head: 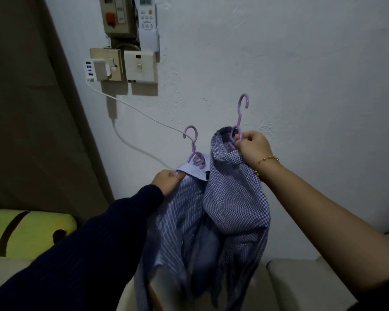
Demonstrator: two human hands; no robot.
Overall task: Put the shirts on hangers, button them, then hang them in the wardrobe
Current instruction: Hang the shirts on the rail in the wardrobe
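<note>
From the head camera, the left hand (167, 179), in a dark sleeve, has its fingers closed on the collar of a striped shirt (177, 212) hanging on a purple hanger (194, 151). The right hand (254, 145), higher up, pinches a second purple hanger (239, 122) that carries a checked shirt (234, 194). The 2 shirts hang touching, in front of a white wall (301, 75).

Left arm in a long dark navy sleeve with faint pinstripes reaching the wrist, left hand (167, 179) bare, right forearm uncovered, thin gold beaded chain bracelet (266, 160) on the wrist behind the right hand (254, 145)
</note>
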